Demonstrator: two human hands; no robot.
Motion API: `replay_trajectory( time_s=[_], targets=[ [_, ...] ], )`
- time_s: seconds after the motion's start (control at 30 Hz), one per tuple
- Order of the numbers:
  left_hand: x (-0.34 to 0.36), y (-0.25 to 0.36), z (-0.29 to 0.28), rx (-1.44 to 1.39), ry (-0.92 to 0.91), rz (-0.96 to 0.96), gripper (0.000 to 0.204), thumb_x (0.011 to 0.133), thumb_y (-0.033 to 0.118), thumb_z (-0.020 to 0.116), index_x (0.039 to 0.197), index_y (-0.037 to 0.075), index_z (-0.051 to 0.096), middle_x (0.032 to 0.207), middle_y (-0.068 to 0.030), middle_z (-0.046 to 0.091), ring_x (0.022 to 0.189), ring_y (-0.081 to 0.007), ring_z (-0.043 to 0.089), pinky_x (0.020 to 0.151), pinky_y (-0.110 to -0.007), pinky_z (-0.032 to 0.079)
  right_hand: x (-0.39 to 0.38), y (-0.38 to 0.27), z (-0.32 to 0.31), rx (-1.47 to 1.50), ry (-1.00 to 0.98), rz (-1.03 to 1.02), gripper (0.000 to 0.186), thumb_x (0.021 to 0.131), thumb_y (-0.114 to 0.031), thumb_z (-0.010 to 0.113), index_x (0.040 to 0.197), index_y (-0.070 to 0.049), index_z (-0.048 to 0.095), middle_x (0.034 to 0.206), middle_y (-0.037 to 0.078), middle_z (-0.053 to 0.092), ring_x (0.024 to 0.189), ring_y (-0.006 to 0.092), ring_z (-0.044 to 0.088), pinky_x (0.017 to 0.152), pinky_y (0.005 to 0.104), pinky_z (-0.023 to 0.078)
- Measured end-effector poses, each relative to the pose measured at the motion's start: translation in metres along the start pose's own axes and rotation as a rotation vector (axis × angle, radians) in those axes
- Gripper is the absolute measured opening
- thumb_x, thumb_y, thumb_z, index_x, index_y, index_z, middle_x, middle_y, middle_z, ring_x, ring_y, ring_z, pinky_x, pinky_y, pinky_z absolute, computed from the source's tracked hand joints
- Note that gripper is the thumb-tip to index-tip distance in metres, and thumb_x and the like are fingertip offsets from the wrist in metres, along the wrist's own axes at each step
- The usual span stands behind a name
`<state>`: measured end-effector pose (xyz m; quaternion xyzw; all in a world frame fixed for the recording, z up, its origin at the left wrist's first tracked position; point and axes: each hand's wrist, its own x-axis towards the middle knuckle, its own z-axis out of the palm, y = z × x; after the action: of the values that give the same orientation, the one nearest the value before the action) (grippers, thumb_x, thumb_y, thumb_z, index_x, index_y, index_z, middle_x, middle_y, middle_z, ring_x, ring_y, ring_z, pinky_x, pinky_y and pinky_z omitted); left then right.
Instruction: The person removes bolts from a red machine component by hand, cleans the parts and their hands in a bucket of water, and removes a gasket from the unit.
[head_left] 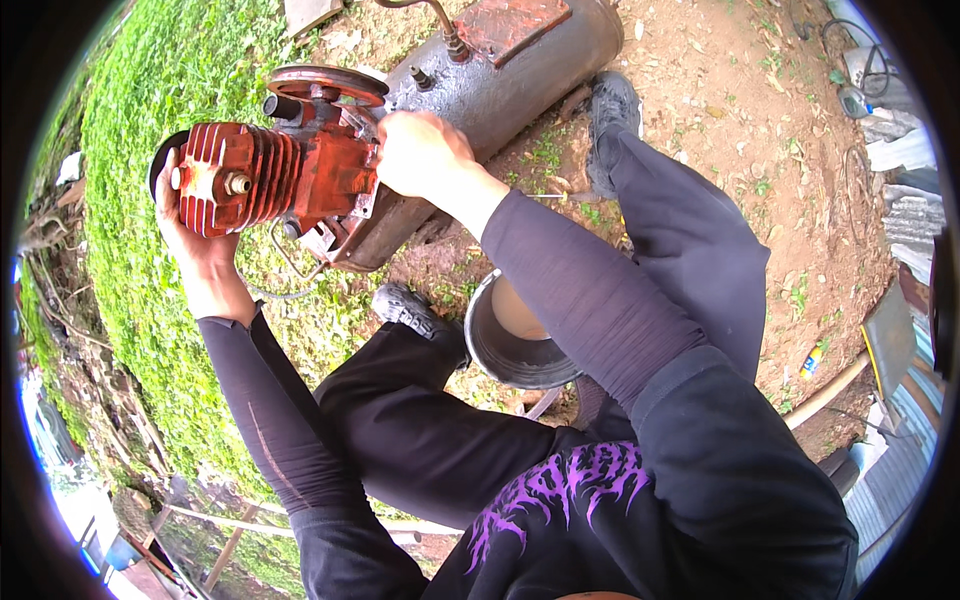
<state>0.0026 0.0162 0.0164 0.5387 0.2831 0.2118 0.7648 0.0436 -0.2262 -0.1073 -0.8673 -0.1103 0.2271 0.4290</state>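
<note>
A red, finned air compressor pump (335, 175) sits over the near left end of a grey cylindrical tank (525, 100). My left hand (208, 265) is wrapped against the outer side of its cylinder head, beside a black round part; some fingers are hidden behind it. At the pump's base, on the tank side, my right hand (425, 155) is closed, and whatever lies inside its fingers is hidden. A red pulley wheel (330, 82) stands on the pump's far side. From the pump's underside a thin bent metal tube (290, 262) hangs down.
Between my legs stands a dark bucket (488, 350) with brownish contents. A red plate (510, 28) tops the tank. Grass (135, 240) spreads on the left, bare soil (720, 130) on the right. Corrugated sheets (912, 220) and a wooden-handled tool (830, 395) lie far right.
</note>
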Motion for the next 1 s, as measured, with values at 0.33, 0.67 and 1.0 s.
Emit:
replay_trajectory(
  time_s=[0.33,0.67,1.0],
  targets=[
    [0.008,-0.002,-0.006,-0.036,-0.040,0.010,0.042,0.101,0.034,0.058,0.136,0.009,0.059,0.134,-0.0109,0.064,0.121,-0.0291,0.062,0.105,-0.049,0.050,0.001,0.009,0.006,-0.010,0.066,-0.072,0.017,0.079,-0.021,0.066,0.093,-0.012,0.069,0.096,0.011,0.074,0.098,0.0332,0.070,0.085,0.0447,0.055],
    [0.003,-0.002,-0.004,-0.081,-0.013,0.059,0.037,0.103,0.030,0.054,0.131,0.007,0.063,0.132,-0.0099,0.066,0.122,-0.0267,0.062,0.106,-0.047,0.049,-0.009,0.000,0.003,0.047,0.118,-0.062,0.015,0.080,-0.017,0.064,0.092,-0.011,0.068,0.091,0.015,0.072,0.093,0.0363,0.070,0.083,0.0466,0.055],
    [-0.002,-0.003,0.002,-0.084,-0.036,0.037,0.039,0.103,0.031,0.056,0.133,0.007,0.061,0.136,-0.0132,0.063,0.123,-0.0292,0.061,0.106,-0.048,0.049,-0.004,0.003,-0.004,-0.033,0.036,-0.097,0.019,0.085,-0.021,0.063,0.100,-0.013,0.071,0.100,0.015,0.073,0.098,0.0348,0.071,0.087,0.0463,0.055]
  ],
)
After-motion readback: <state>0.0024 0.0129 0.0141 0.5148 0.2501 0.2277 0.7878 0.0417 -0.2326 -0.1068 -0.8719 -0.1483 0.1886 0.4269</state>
